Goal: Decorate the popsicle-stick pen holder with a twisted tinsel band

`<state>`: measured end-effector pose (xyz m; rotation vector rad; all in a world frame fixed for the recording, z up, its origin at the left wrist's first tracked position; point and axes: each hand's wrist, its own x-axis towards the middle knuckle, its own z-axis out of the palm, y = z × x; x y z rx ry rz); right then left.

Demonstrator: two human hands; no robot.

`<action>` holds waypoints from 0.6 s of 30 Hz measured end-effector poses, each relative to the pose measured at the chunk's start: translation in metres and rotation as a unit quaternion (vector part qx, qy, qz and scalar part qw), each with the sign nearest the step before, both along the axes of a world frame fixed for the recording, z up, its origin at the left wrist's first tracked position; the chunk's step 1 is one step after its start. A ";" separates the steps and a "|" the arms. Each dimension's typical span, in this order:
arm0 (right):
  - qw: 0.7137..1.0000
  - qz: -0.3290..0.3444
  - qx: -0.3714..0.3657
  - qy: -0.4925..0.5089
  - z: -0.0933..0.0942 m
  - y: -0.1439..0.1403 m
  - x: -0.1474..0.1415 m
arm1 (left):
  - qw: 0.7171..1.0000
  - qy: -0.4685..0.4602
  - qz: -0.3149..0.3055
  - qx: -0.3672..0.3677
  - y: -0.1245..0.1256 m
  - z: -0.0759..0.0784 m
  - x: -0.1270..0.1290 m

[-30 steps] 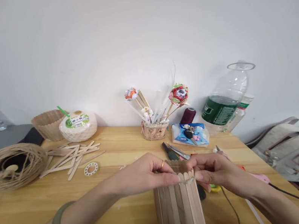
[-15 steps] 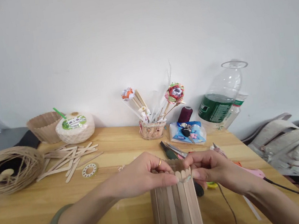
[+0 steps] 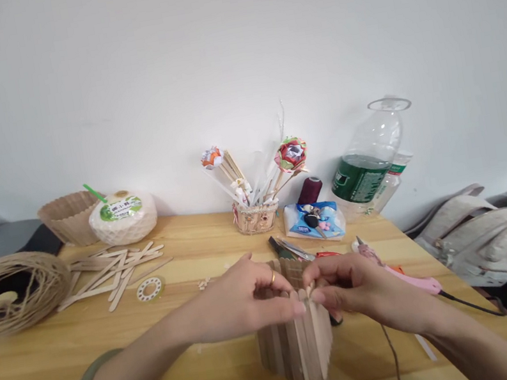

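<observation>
A holder made of upright craft sticks stands on the table in front of me. My left hand is closed on its near rim, thumb outside and fingers inside. At the rim's right corner my right hand pinches, thumb and forefinger together, against the stick tops. A thin strand of twine hangs out below the right hand and runs down the table. The fingers partly cover the bit of strand at the rim.
A twine coil, loose craft sticks and a tape roll lie left. Behind are a wrapped coconut, a flower holder, a wipes pack and a large bottle. A pink glue gun lies right.
The holder has turned and tilted a little under my hands. My right hand has moved slightly left along the rim, closer to my left thumb. The view has shifted slightly.
</observation>
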<state>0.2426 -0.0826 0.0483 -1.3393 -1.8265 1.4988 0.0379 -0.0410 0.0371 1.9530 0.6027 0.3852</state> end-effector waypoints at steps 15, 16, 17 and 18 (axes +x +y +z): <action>0.925 -0.076 0.346 -0.134 0.007 -0.026 -0.008 | 0.994 -0.037 0.037 0.097 -0.006 0.004 0.001; 0.907 -0.073 0.387 -0.150 0.007 -0.028 -0.009 | 0.994 -0.036 0.041 0.100 -0.007 0.003 0.001; 0.884 -0.075 0.430 -0.167 0.006 -0.030 -0.009 | 0.993 -0.033 0.046 0.103 -0.007 0.003 0.002; 0.861 -0.078 0.468 -0.182 0.006 -0.032 -0.010 | 0.993 -0.031 0.049 0.107 -0.007 0.002 0.002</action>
